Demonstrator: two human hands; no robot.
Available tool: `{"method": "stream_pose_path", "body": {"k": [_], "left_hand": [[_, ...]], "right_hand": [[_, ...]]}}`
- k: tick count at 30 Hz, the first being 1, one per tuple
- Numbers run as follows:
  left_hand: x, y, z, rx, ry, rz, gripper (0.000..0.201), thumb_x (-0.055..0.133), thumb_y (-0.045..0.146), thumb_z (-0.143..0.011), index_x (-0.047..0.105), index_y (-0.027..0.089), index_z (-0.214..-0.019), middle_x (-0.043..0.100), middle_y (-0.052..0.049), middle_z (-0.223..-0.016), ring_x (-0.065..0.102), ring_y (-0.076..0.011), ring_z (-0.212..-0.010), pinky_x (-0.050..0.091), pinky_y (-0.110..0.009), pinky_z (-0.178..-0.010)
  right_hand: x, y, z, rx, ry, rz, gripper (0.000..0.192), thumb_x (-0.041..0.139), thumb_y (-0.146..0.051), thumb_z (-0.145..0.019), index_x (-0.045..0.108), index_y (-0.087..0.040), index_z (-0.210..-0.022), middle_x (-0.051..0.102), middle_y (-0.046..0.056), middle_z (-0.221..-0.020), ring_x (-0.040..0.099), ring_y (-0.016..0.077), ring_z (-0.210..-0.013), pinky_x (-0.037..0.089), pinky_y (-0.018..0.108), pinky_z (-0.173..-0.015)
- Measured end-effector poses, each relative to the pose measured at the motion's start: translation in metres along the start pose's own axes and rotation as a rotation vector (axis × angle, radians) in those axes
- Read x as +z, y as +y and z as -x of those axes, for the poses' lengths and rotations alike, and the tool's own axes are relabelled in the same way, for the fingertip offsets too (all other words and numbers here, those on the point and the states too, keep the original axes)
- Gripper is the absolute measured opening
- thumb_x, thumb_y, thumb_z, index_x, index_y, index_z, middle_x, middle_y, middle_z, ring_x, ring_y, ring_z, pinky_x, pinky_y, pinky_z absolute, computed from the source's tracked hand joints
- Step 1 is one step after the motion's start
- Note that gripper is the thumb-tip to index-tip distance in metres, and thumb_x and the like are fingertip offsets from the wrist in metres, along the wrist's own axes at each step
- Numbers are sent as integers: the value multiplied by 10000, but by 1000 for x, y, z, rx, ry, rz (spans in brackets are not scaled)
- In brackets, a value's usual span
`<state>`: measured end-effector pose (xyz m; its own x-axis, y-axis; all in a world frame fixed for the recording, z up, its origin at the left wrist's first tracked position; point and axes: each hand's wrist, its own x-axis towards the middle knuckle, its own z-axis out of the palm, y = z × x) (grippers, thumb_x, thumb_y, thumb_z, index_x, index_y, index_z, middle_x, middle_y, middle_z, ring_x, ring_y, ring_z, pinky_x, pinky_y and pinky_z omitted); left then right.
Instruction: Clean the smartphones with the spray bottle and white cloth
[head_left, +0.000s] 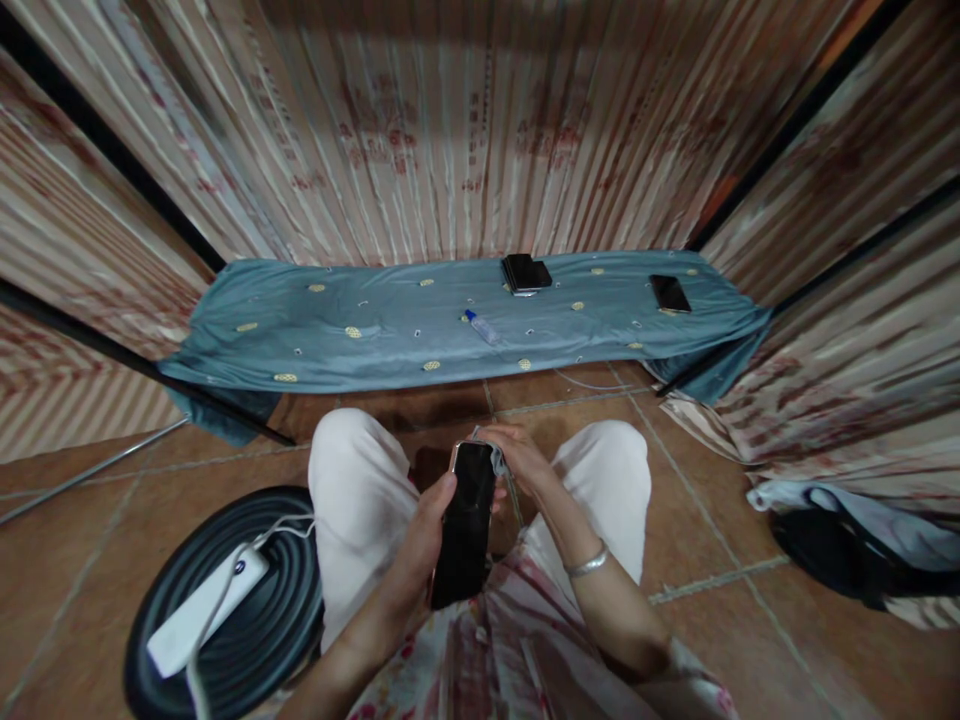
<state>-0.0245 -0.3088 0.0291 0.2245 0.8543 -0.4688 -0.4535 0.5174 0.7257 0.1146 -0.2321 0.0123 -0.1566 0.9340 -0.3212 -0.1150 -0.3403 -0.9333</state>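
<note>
My left hand grips a black smartphone by its left edge, screen up, over my lap between my knees in white trousers. My right hand rests at the phone's top end with a small grey cloth bunched under its fingers, touching the phone's upper corner. A silver bracelet circles my right wrist.
A low bench under a blue cloth runs along the curtained wall, bearing a stack of dark phones, another phone and a small bottle. A round dark stool with a white power bank stands left. A dark bag lies right.
</note>
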Motion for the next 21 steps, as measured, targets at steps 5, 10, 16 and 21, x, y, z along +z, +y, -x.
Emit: {"method": "stream_pose_path", "body": {"k": [5,10,16,21], "left_hand": [[8,9,2,-162,19,201,538,542,561,-850,678,147,-1165,762,-138,-968,716,-301,-938,578,-389,-772],[-7,10,13,20,92,211,463,653,401,-822,616,268,-1265,738,-88,-1091,679,-279,-1060,571,-408,-854],[-21,9,37,134,132,74,548,749,194,-712,632,305,-1236,560,-27,-1403,453,-275,-1350,505,-377,-1000],[-13,13,37,137,160,31,500,734,201,-720,648,307,-1201,485,79,-1468,311,-171,-1434,326,-235,-1135]], "right_hand": [[4,5,5,-21,112,-79,451,626,-621,-684,560,-189,-573,497,-48,-479,402,78,-414,275,208,-401],[7,12,10,-69,145,-99,513,608,-689,-702,581,-192,-577,535,-41,-505,459,97,-469,353,223,-464],[8,20,12,-245,133,15,472,521,-591,-858,741,-180,-927,748,35,-873,672,192,-838,505,313,-817],[12,24,19,-424,266,235,410,481,-448,-940,666,-206,-1214,697,64,-1214,623,234,-1163,462,381,-1022]]}}
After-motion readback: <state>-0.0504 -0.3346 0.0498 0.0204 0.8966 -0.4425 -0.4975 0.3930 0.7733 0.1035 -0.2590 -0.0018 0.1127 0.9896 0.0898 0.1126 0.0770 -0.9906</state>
